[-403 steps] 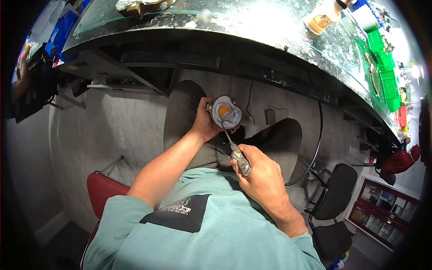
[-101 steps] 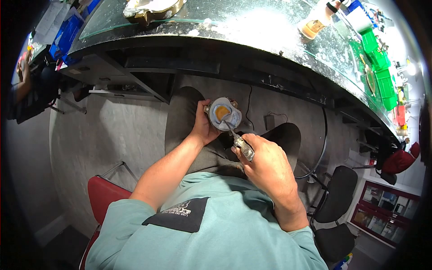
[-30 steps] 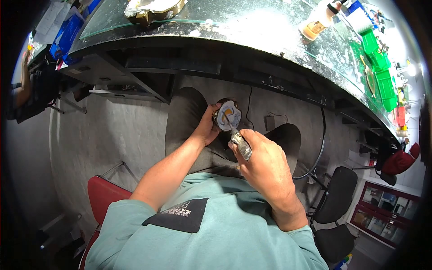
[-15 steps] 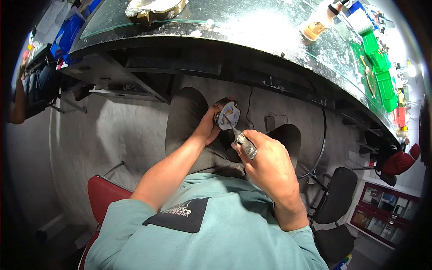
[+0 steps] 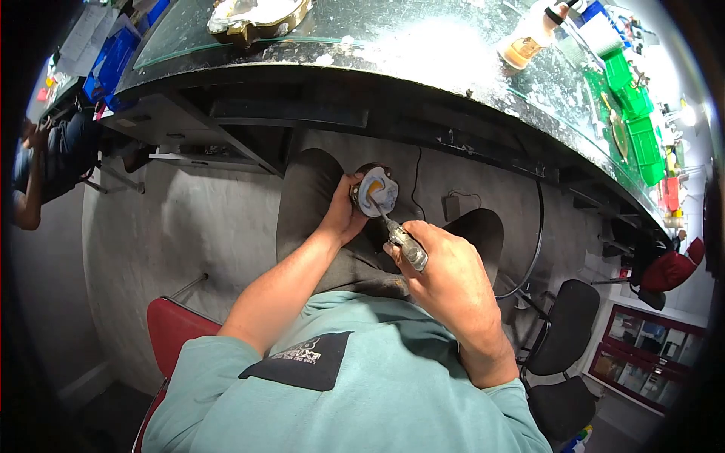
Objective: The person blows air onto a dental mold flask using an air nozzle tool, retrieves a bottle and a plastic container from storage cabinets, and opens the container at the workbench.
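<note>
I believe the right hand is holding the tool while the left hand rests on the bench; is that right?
Not quite: the head view shows the left hand holding the round piece, not resting on the bench. The right hand is holding the tool.

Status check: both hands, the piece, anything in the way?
Left hand: holding round piece. Right hand: gripping handled tool, tip at the piece's pale-blue face, contact unclear. Nothing seen blocking either hand.

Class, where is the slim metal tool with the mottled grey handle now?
Just right of the head view's centre: the tool sits in the right hand, its tip at the round, pale-blue-faced piece held in the left hand.
</note>
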The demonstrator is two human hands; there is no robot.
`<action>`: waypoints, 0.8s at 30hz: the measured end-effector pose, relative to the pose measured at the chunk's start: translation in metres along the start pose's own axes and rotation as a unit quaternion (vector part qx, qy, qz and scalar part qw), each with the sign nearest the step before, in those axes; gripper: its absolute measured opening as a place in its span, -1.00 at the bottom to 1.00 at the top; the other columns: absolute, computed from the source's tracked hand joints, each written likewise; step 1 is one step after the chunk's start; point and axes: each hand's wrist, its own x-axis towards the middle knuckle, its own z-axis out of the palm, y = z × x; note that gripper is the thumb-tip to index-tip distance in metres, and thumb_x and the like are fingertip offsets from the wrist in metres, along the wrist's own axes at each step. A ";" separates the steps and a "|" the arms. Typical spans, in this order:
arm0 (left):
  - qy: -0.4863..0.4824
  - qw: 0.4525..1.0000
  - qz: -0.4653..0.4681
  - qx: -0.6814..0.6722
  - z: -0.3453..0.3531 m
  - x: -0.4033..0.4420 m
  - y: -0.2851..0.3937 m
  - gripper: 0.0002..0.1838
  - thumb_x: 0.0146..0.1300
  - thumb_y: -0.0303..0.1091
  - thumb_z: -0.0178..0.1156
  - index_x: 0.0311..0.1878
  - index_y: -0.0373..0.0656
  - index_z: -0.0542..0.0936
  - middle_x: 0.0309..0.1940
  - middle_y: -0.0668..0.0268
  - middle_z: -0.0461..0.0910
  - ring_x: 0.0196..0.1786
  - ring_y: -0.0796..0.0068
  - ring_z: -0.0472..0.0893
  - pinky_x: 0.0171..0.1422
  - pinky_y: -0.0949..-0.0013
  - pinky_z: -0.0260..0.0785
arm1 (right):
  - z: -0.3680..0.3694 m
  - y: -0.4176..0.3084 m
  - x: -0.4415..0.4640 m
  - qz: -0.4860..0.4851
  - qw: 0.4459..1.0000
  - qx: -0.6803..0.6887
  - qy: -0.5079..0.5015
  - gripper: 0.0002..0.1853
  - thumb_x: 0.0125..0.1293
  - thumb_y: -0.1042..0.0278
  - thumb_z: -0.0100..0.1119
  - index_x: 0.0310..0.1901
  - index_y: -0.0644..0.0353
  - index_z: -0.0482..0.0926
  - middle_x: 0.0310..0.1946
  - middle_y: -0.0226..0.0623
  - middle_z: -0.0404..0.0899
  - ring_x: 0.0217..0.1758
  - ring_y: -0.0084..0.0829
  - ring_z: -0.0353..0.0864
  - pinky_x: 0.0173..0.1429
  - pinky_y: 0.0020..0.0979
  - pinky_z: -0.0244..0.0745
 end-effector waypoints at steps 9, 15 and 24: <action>0.008 0.999 -0.029 0.012 0.002 -0.005 0.001 -0.43 0.51 0.06 -0.05 0.30 -0.16 0.61 0.16 0.22 0.71 0.23 0.33 0.68 0.34 0.20 0.54 | 0.007 0.002 0.003 0.000 1.000 -0.002 -0.005 -0.76 0.46 0.25 0.29 -0.09 0.28 0.59 -0.25 -0.03 0.69 -0.21 0.07 0.74 -0.14 -0.04 0.64; -0.024 0.999 -0.038 0.009 -0.001 -0.002 0.003 -0.36 0.47 0.13 -0.04 0.34 -0.17 0.60 0.17 0.18 0.70 0.23 0.29 0.69 0.32 0.18 0.56 | 0.010 0.005 0.002 -0.012 1.000 -0.008 -0.013 -0.76 0.45 0.25 0.30 -0.09 0.27 0.58 -0.24 -0.04 0.69 -0.22 0.06 0.74 -0.16 -0.05 0.65; -0.067 0.996 -0.057 0.018 0.000 -0.002 0.004 -0.23 0.43 0.15 -0.07 0.48 -0.26 0.45 0.32 -0.05 0.59 0.37 0.08 0.58 0.52 0.11 0.37 | 0.012 0.005 0.000 -0.001 1.000 -0.010 -0.007 -0.77 0.39 0.30 0.38 -0.09 0.29 0.63 -0.27 -0.04 0.71 -0.21 0.04 0.75 -0.16 -0.11 0.64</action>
